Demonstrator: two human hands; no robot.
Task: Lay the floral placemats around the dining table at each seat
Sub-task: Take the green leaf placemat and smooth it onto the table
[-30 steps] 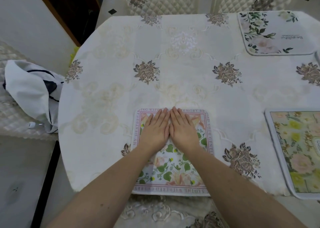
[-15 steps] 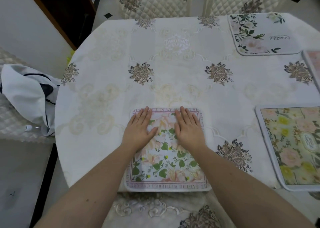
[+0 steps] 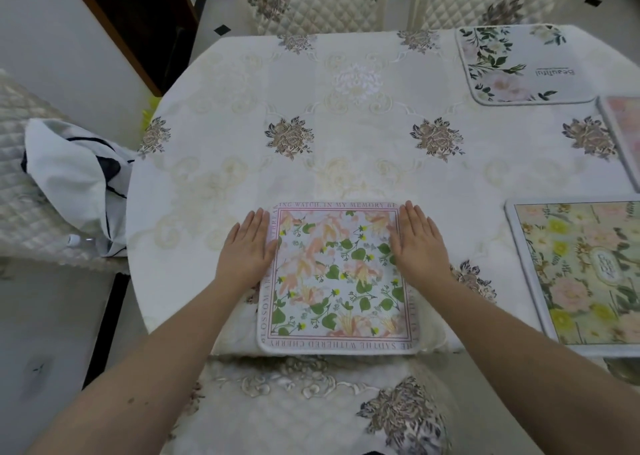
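Pink-bordered floral placemat (image 3: 337,278) lies flat at near edge of tabletop (image 3: 346,143), btwn both hands. Left hand (image 3: 247,252) flat, fingers extended, palm down over mat's left border; right hand (image 3: 417,248) likewise on right border. Neither grips anything.
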